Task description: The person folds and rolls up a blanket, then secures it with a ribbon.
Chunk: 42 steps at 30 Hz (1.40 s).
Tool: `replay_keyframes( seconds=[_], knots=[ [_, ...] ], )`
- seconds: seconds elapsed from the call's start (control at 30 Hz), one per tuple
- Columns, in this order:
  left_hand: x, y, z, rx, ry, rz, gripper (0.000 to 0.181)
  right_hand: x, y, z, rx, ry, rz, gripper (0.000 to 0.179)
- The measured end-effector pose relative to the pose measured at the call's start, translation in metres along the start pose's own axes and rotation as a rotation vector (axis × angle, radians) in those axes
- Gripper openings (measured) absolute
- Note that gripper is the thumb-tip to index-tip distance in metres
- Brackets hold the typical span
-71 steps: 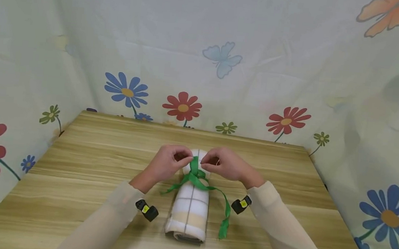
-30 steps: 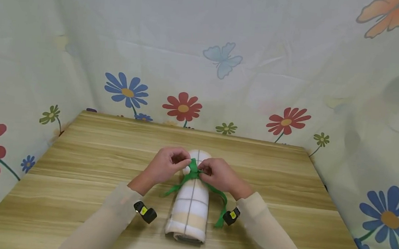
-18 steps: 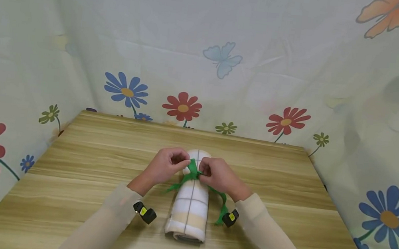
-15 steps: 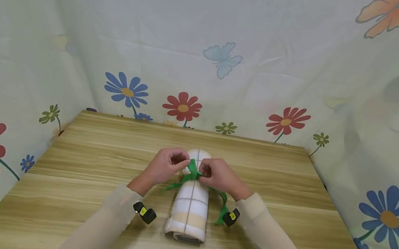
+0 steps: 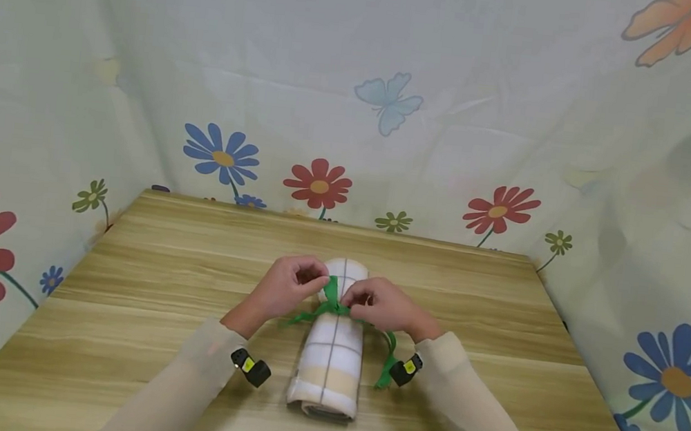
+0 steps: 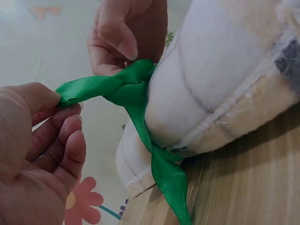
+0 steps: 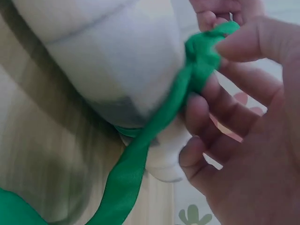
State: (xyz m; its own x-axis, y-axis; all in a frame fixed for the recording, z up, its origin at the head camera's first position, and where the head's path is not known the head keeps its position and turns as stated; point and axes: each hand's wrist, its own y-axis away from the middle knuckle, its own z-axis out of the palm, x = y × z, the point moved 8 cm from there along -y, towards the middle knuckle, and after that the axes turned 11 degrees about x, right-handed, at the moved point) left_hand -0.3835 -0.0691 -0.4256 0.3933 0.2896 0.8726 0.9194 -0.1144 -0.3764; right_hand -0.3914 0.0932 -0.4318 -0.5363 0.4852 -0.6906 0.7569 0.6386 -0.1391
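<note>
A rolled towel (image 5: 331,360), white and beige with grey lines, lies lengthwise on the table. A green ribbon (image 6: 133,91) is wrapped round its upper half and knotted on top. My left hand (image 5: 289,286) pinches a raised loop of the ribbon between thumb and index finger, left of the knot. At the knot's right side, my right hand (image 5: 383,304) pinches the ribbon with thumb and fingers, close against the towel. One loose tail (image 7: 126,183) hangs down on the right and reaches the table. A shorter tail (image 6: 168,180) falls on the left.
The wooden table (image 5: 192,249) runs back to a pale curtain (image 5: 271,83) printed with flowers and butterflies, which also closes in both sides. A black wrist camera (image 5: 251,367) sits on the left sleeve, another wrist camera (image 5: 405,369) on the right.
My right hand has come down from above the roll to the knot, then shifted slightly right. My left hand keeps its pinch on the ribbon, nearly still. The right tail has been drawn in.
</note>
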Motion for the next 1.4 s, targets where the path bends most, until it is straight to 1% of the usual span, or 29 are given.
replay_keyframes(
  seconds=[0.07,0.13,0.33,0.57,0.67,0.8,0.93,1.17,1.3,1.4],
  knots=[
    [0.000,0.000,-0.001,-0.003,-0.003,0.001,0.009,0.002,-0.001,-0.002,-0.008,-0.037,0.014,0.023],
    [0.000,-0.001,-0.001,-0.006,-0.004,0.000,0.009,0.003,-0.003,-0.003,-0.008,-0.050,0.014,0.023],
    [-0.002,-0.001,-0.001,-0.008,-0.007,-0.012,0.009,0.002,-0.005,-0.005,-0.013,-0.040,0.001,0.011],
    [-0.004,-0.001,-0.001,-0.003,-0.006,-0.017,0.010,0.001,-0.006,-0.004,-0.046,-0.029,0.020,0.007],
    [-0.004,0.000,-0.001,-0.003,-0.005,-0.014,0.011,0.001,-0.007,-0.003,-0.043,0.004,-0.006,0.006],
    [-0.005,0.001,-0.002,-0.005,-0.014,-0.021,0.011,0.001,-0.008,-0.003,-0.010,0.051,-0.053,0.006],
    [-0.008,0.004,-0.003,-0.006,-0.017,-0.046,0.010,0.002,-0.006,-0.006,0.035,0.063,-0.057,0.009],
    [-0.013,0.008,-0.006,-0.015,-0.016,-0.062,0.009,0.007,0.000,-0.011,0.123,0.031,0.015,0.009],
    [-0.016,0.011,-0.006,-0.032,-0.032,-0.073,0.007,0.011,0.003,-0.014,0.171,0.032,0.037,0.008],
    [-0.018,0.013,-0.006,-0.047,-0.032,-0.095,0.006,0.013,0.004,-0.016,0.212,0.034,0.052,0.008]
  ],
)
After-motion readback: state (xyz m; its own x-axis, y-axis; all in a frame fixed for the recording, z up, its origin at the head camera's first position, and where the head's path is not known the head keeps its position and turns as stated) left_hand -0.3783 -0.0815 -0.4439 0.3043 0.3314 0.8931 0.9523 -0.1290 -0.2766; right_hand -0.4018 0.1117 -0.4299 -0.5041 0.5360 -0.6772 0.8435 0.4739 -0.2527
